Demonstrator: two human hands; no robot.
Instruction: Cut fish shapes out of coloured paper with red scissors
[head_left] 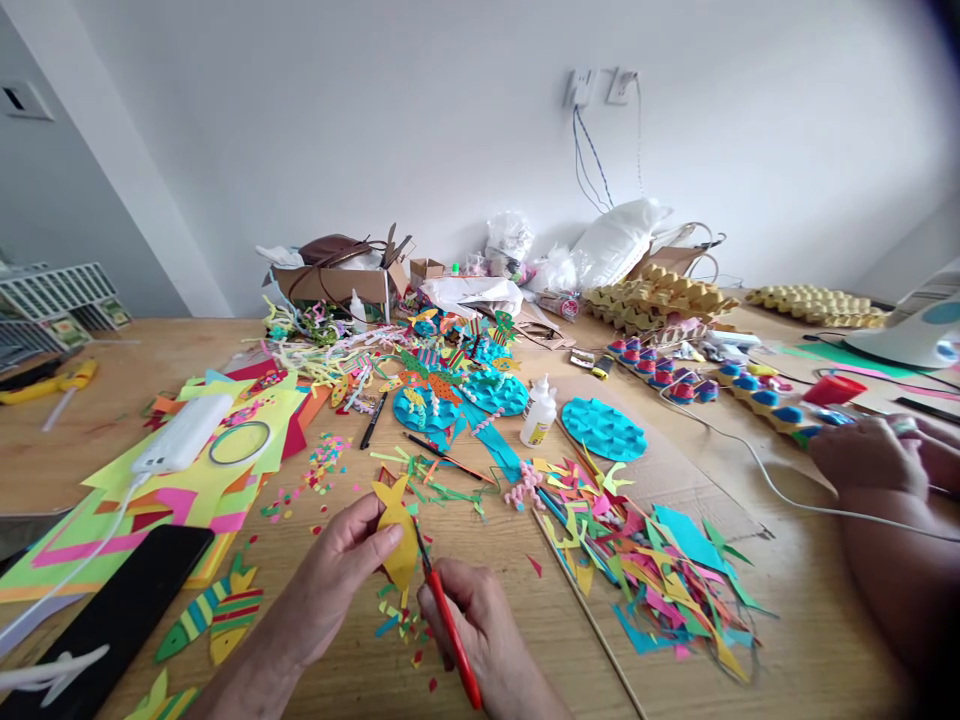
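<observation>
My left hand (334,565) pinches a yellow paper fish (400,535) between thumb and fingers, its forked tail pointing up. Closed around red-handled scissors (448,625), my right hand (480,630) holds the dark blades against the fish's right edge. Small paper snippets (405,620) are scattered on the table below. To the lower left lie striped paper fish, one green and blue (196,612) and one yellow and red (234,618).
Paper scraps (675,580) pile up right of my hands, beside a long thin stick (589,615). White glue bottles (538,415) stand near a blue-painted carton piece (604,428). A black phone (127,610) lies left. Another person's hands (874,455) work at far right.
</observation>
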